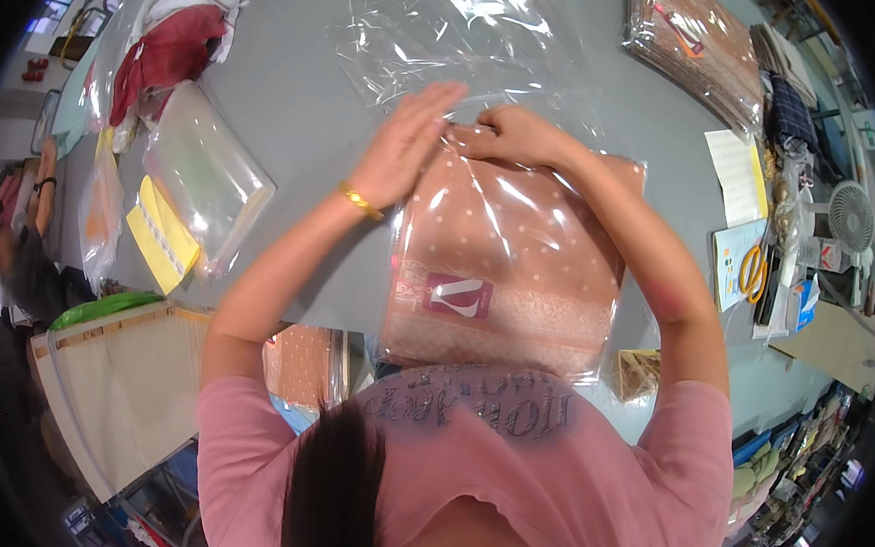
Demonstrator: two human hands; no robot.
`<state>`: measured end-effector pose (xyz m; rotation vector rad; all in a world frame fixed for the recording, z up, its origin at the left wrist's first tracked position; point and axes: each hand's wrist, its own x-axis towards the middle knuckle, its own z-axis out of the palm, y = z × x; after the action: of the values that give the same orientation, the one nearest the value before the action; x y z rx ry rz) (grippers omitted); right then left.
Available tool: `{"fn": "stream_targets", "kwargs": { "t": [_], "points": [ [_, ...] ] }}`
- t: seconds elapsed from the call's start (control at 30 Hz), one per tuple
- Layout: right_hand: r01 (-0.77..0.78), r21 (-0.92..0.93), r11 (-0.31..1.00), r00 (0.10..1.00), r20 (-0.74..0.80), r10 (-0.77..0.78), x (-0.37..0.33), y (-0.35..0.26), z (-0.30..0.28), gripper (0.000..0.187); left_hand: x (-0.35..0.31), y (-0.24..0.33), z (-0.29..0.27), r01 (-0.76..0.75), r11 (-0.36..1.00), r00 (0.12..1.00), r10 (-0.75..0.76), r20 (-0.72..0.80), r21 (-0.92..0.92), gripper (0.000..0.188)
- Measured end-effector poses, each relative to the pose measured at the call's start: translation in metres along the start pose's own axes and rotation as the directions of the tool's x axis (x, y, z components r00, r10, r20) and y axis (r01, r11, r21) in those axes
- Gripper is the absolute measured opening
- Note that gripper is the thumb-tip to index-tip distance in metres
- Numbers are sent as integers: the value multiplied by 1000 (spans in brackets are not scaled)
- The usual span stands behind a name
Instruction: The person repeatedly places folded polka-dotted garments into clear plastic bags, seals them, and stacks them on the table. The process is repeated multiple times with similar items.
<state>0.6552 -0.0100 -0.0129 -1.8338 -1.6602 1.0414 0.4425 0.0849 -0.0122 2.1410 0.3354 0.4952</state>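
Observation:
In front of me on the grey table lies a folded pinkish-brown cloth [520, 238] with white dots and a paler lace-like band. It is inside a clear plastic bag [613, 274], and a small purple label [457, 296] shows near the front left. My left hand [405, 146] rests flat at the bag's far left corner, fingers stretched out and together. Beside it my right hand [521, 136] has its fingers curled down on the far edge of the bag, pinching it. The right fingertips are partly hidden.
Loose clear plastic [452, 34] lies beyond my hands. A stack of bagged brown cloths [691, 53] is at the far right. Orange scissors [752, 273] and a small fan [850, 217] are to the right. Clear bags [203, 169] and yellow paper [162, 237] lie left.

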Motion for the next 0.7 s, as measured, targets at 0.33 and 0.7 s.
{"fn": "stream_targets", "kwargs": {
  "t": [0.33,0.7],
  "points": [
    [-393,-359,847,701,-713,23,-151,-14,0,74,-10,-22,6,-90,847,993,118,-21,523,45],
    [-150,953,262,809,-34,586,-161,31,-19,40,141,31,64,-469,566,883,304,357,678,18]
  ]
}}
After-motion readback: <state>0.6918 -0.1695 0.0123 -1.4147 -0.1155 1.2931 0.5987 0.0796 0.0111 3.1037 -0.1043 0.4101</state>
